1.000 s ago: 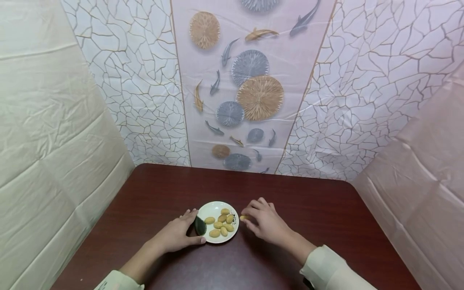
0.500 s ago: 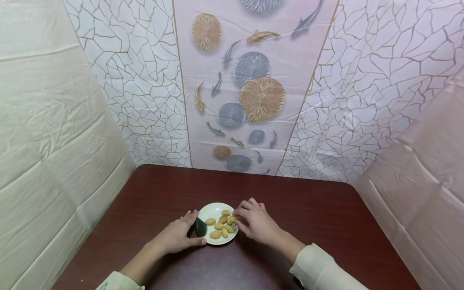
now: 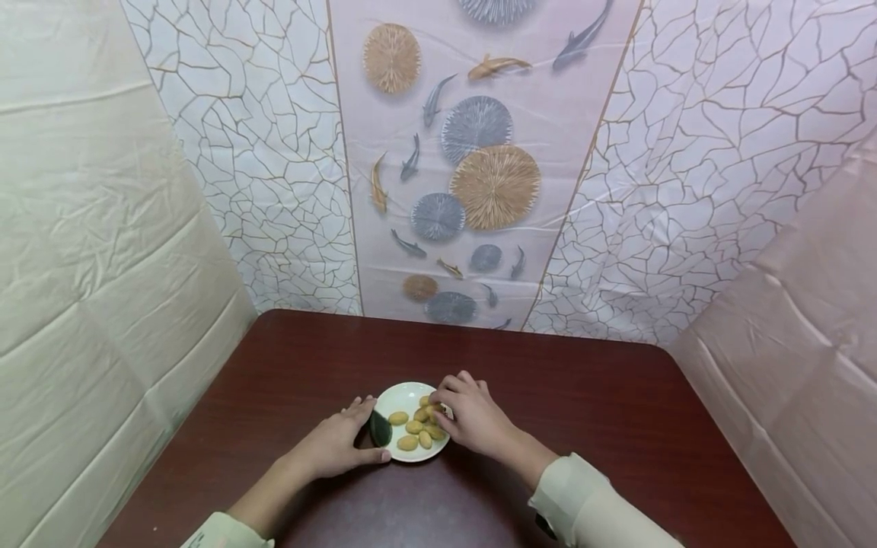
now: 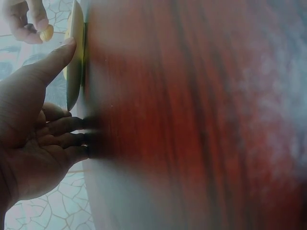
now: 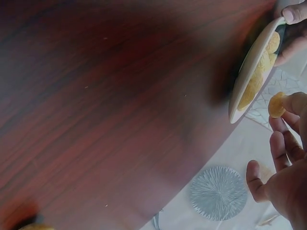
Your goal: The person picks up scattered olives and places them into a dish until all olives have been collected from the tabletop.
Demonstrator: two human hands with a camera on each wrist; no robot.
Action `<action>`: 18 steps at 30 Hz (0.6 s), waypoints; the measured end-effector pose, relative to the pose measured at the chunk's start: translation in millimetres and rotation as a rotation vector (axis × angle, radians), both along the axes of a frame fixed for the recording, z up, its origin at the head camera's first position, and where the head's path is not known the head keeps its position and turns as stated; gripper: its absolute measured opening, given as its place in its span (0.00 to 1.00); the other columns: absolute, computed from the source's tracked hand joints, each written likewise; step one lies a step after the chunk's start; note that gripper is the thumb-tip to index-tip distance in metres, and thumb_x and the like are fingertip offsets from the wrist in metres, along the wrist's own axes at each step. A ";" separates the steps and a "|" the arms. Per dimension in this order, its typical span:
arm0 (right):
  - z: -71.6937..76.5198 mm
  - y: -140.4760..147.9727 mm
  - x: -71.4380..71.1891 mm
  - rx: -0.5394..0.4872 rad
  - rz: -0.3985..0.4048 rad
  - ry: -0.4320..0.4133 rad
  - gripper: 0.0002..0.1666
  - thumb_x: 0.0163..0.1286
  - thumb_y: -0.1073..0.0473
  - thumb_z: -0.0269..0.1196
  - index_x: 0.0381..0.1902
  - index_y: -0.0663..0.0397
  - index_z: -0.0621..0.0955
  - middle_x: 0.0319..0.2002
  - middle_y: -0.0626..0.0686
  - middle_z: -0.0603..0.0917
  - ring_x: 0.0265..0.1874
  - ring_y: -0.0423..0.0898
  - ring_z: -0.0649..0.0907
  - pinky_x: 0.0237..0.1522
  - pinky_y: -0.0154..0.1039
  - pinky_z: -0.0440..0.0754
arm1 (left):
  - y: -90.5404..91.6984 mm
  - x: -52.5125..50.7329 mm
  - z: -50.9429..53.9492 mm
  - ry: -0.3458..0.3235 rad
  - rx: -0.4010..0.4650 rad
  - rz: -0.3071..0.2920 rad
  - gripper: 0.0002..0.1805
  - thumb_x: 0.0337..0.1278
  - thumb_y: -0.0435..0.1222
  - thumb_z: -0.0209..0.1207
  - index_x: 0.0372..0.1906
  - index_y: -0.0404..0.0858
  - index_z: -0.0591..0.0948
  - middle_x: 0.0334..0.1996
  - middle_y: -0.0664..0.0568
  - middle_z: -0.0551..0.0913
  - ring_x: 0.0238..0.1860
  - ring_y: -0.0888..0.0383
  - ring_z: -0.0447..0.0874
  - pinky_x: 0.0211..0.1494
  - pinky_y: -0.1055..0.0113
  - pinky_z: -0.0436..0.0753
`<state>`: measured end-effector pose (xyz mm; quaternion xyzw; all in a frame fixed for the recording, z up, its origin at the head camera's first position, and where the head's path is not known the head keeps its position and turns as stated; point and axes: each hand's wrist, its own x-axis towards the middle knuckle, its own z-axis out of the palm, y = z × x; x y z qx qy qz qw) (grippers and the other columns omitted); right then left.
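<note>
A round white plate (image 3: 393,399) with a dark green patch at its left side bears several yellow-brown oval pieces (image 3: 407,442), whose kind I cannot tell. My left hand (image 3: 336,441) holds the plate's left side, thumb at the near rim and index finger at the far rim. Its other fingertips (image 4: 76,152) rest at the tabletop. Above the plate's right part, my right hand (image 3: 476,418) pinches one yellow-brown oval piece (image 5: 277,105) between thumb and fingers. In the head view that hand hides part of the right rim.
The dark red wooden table (image 3: 582,396) has rounded far corners. Patterned cloth (image 3: 438,152) hangs behind it, with plain pale cloth (image 3: 103,228) at the left. Part of another yellowish piece (image 5: 36,226) shows at the bottom edge of the right wrist view.
My right hand has moved left from beside the plate to over its right part, still pinching the piece. My left hand and the plate have stayed in place.
</note>
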<state>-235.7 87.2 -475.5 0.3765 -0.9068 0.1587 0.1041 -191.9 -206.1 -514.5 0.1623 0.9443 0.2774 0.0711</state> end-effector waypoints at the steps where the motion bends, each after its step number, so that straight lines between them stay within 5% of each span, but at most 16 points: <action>1: -0.5 -1.7 -1.1 0.005 -0.002 -0.003 0.08 0.76 0.55 0.74 0.51 0.44 0.92 0.49 0.46 0.88 0.45 0.44 0.75 0.44 0.43 0.68 | 0.2 0.1 0.0 0.001 0.000 -0.001 0.63 0.59 0.66 0.74 0.85 0.29 0.64 0.84 0.33 0.67 0.85 0.29 0.64 0.80 0.26 0.70; 18: -7.0 -25.6 -13.6 0.017 0.023 -0.013 0.08 0.79 0.53 0.72 0.51 0.44 0.92 0.50 0.46 0.88 0.46 0.44 0.76 0.46 0.46 0.73 | -0.4 0.0 -1.3 0.007 0.019 -0.007 0.63 0.60 0.65 0.74 0.84 0.27 0.65 0.84 0.32 0.67 0.85 0.29 0.64 0.81 0.28 0.71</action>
